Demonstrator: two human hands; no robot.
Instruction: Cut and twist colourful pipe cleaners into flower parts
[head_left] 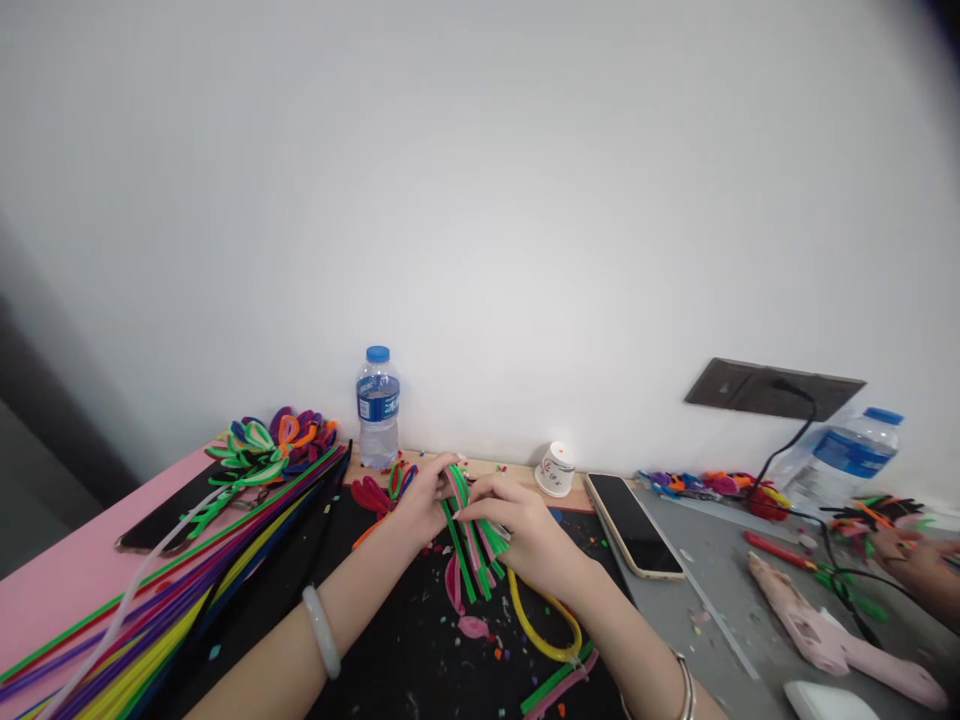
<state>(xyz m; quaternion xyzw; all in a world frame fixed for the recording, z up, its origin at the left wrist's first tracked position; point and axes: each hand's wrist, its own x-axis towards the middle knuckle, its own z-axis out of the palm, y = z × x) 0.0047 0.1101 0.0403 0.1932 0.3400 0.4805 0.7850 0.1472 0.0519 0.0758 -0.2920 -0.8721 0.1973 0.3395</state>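
Observation:
Both my hands meet over a black mat [375, 640] and hold a small bundle of green and pink pipe cleaners [471, 545]. My left hand [421, 503] grips the bundle's upper end with fingers closed round it. My right hand [525, 530] pinches the bundle from the right side, fingers curled. A bent yellow pipe cleaner [541, 625] lies just below my right hand. Pink pieces [456, 590] lie under the bundle.
A long sheaf of coloured pipe cleaners [172, 590] runs along the left, with looped flower shapes [270, 445] behind it. A water bottle [377, 408], a tipped paper cup [556, 468], a phone [634, 525] and a pink glue gun [825, 635] stand nearby. Another person's hand [919, 560] works at far right.

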